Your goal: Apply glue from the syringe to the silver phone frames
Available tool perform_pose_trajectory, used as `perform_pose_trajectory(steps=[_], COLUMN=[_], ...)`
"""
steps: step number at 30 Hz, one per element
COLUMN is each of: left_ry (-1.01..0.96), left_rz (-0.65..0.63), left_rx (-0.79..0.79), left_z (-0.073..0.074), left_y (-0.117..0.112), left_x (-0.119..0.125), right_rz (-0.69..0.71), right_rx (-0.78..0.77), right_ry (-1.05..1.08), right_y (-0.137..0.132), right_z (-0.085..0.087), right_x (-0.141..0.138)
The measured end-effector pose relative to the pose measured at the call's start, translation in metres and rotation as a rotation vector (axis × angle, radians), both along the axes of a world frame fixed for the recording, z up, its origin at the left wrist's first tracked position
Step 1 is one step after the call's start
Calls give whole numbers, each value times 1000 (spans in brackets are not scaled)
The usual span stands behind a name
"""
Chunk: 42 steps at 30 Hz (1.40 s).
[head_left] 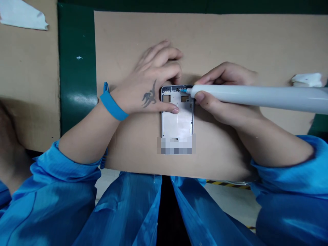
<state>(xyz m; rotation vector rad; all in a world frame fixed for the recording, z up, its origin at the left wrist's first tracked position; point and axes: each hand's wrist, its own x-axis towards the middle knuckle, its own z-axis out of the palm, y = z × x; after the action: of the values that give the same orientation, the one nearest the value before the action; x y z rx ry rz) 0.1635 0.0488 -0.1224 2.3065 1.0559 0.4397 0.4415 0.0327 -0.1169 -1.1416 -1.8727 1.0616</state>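
A silver phone frame point(176, 123) lies flat on a brown cardboard sheet point(230, 41). My left hand point(151, 85) rests on the frame's upper left corner, fingers curled over its top edge and thumb pressed on its face; a blue wrist strap point(112, 104) circles the wrist. My right hand point(225, 92) grips a long white dispenser tube point(256, 95) like a pen. The tube's blue tip point(183, 91) touches the frame's top edge. The frame's lower end is blurred out.
A second cardboard sheet point(28, 85) lies at the left across a green strip of bench point(75, 68). White scraps sit at the top left point(23, 15) and the far right point(307, 79). My blue sleeves point(128, 208) fill the foreground.
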Motion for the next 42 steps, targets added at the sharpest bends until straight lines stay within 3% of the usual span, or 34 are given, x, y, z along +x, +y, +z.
perform_pose_trajectory(steps=[13,31,38,42], left_ry=[-17,-159,-36,-53], left_rz=[11,-35,21,10], left_rx=[-13,73,-4,13], left_z=[8,-21,-2,-9], left_y=[-6,7,0,2], left_x=[4,-2,3,2], right_rz=[-3,41,16,-11], right_rx=[6,7,37,-7], right_ry=[53,-49,-96,-74], right_y=[1,1,2,3], right_z=[-3,1,-3,-4], right_x=[-2,-2,3,5])
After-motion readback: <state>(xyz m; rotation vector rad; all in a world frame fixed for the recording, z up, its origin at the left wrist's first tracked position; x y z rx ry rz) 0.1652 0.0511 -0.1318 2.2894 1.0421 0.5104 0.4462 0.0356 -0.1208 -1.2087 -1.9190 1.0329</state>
